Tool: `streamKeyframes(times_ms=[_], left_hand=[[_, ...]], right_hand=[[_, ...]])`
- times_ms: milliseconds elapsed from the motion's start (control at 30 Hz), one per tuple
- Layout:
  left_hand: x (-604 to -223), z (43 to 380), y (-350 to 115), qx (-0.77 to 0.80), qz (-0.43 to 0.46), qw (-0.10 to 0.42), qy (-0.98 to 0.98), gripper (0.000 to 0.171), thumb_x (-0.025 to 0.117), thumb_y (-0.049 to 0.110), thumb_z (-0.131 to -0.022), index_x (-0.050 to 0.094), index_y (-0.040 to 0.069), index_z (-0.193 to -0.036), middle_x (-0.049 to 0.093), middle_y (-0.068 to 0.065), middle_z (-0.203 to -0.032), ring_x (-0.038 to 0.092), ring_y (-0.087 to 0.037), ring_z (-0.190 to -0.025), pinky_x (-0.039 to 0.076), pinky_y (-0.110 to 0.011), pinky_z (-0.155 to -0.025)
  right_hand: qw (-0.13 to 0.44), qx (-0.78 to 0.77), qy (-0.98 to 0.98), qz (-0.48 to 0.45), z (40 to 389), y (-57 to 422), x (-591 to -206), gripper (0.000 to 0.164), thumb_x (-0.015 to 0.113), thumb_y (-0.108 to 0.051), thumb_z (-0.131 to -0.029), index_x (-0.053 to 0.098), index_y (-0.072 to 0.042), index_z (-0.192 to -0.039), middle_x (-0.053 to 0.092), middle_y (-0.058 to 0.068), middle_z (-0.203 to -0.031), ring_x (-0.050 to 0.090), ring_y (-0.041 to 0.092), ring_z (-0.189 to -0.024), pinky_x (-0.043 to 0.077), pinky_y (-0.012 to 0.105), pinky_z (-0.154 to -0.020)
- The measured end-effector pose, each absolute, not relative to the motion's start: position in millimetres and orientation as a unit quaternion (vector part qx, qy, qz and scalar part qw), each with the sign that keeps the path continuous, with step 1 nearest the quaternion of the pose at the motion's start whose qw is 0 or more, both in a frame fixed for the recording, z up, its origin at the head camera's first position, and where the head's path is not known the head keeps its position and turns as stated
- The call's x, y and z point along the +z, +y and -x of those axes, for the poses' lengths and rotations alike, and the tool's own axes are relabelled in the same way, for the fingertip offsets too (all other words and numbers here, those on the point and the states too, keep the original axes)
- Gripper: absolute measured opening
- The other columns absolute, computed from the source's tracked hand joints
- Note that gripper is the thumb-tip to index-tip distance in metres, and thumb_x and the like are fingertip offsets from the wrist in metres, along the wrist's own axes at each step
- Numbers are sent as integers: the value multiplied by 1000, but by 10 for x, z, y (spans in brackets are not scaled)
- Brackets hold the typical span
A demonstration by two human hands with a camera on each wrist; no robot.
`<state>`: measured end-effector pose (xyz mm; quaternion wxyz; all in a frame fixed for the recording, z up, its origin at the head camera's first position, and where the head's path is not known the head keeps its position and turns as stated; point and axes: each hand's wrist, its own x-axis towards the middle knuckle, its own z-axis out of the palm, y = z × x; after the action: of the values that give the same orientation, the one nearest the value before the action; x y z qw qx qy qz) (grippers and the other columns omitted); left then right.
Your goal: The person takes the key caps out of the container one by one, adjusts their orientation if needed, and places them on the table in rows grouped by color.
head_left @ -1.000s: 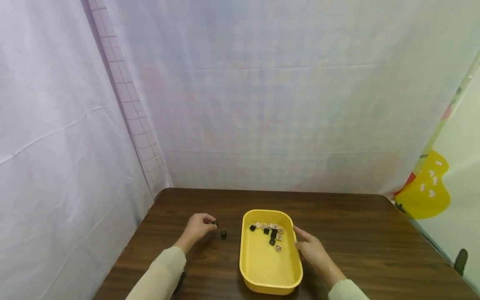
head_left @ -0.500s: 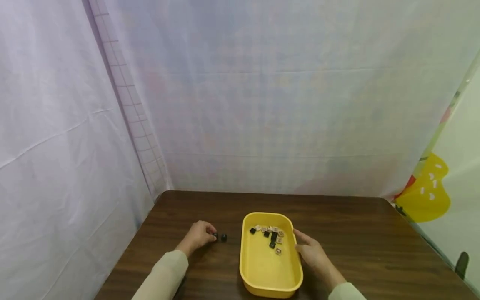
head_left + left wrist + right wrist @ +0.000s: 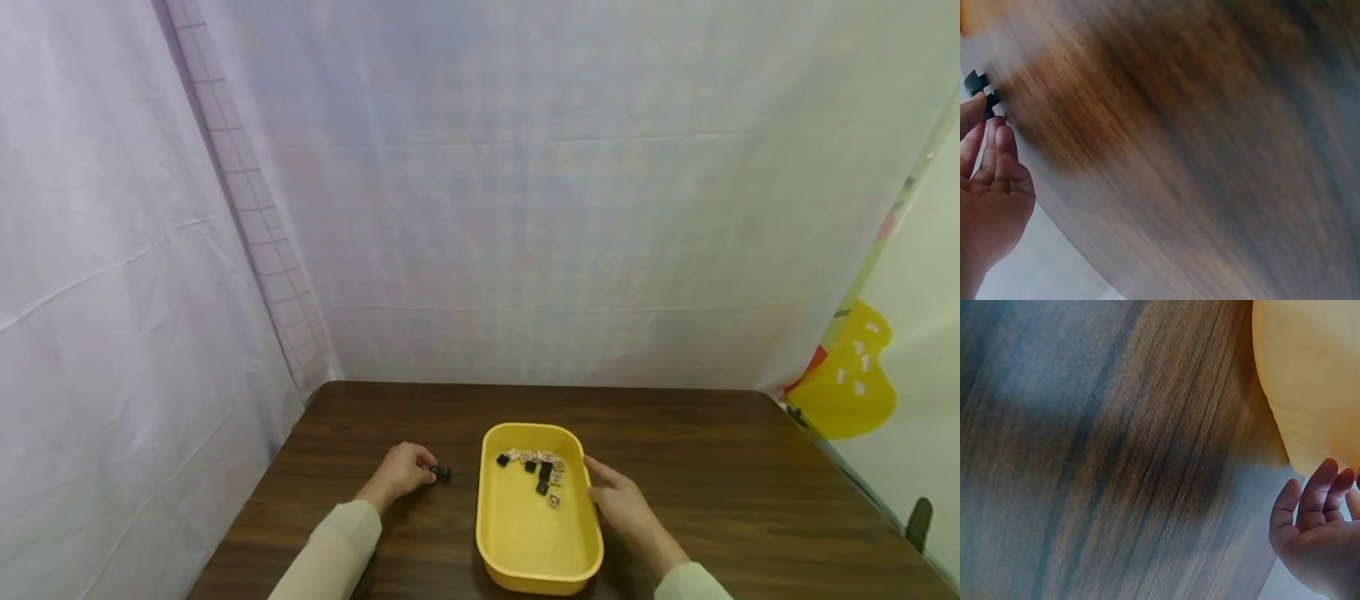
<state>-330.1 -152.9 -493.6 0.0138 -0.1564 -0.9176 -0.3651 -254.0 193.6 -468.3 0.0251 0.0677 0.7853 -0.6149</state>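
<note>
In the head view, the left hand, in a pale sleeve, pinches a small black block over the dark brown wood-grain table, just beside a second black block. To their right stands a yellow rectangular tray with rounded corners, holding small black blocks and pale square tiles towards its far end. The right hand touches the tray's right side. In the left wrist view, thumb and fingers pinch the block; whether it touches its neighbour is unclear. In the right wrist view, relaxed, slightly parted fingers lie against the tray's outer wall.
</note>
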Motion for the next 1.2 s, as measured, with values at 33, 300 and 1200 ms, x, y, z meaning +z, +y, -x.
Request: streamKeyframes(times_ms=[33, 300, 1200], left_hand=[[-4939, 3300, -1528, -366, 156, 12, -917, 17, 78, -2, -75, 72, 0, -91, 63, 0, -77, 56, -13, -71, 49, -30, -66], [-4918, 3295, -1520, -387, 139, -12, -912, 29, 78, -2, -76, 69, -2, -104, 61, -3, -83, 57, -16, -77, 50, -32, -69], [-4216, 3328, -820, -398, 188, -28, -898, 33, 70, 21, -93, 67, 5, -121, 65, -10, -111, 61, -25, -99, 52, -43, -82]], right_hand=[[27, -615, 785, -68, 2541, 1934, -4684, 54, 49, 4, -94, 39, 6, -147, 67, 26, -103, 67, 25, -75, 56, 38, -65], [30, -611, 787, -72, 2541, 1930, -4682, 54, 48, 3, -94, 39, 5, -147, 67, 24, -102, 66, 24, -74, 56, 37, -64], [36, -611, 788, -64, 2513, 1932, -4642, 55, 48, 3, -94, 37, 5, -148, 64, 25, -109, 66, 24, -78, 56, 37, -66]])
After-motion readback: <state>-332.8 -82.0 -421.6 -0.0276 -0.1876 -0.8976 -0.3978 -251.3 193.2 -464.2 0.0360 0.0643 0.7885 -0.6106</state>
